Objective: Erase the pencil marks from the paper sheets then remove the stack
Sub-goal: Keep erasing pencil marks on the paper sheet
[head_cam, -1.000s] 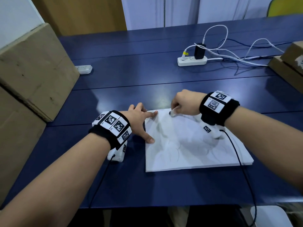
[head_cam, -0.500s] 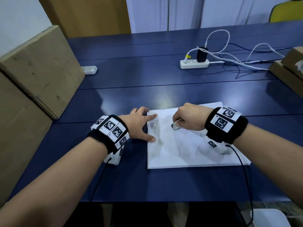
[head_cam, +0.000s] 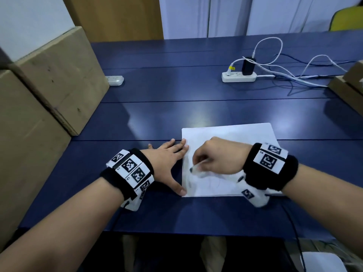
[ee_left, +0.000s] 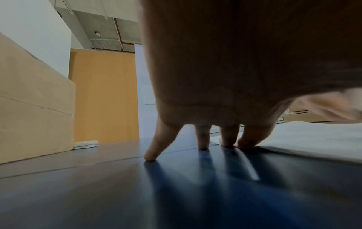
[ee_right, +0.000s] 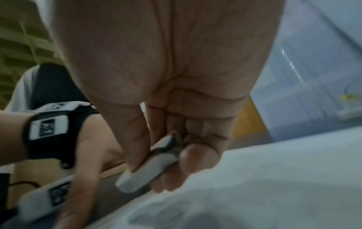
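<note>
A white stack of paper sheets with faint pencil marks lies on the blue table. My right hand pinches a white eraser, its dirty tip on the sheet near the left edge. My left hand lies flat with fingers spread beside the stack. Its index fingertip and thumb touch the stack's left edge.
Large cardboard boxes stand along the left. A white power strip with a black charger and white cables sits at the back right, a second strip at the back left. More boxes sit at the right edge.
My right hand with the eraser has moved from the sheet's far edge toward me and to the left. The left hand stays at the stack's left edge.
</note>
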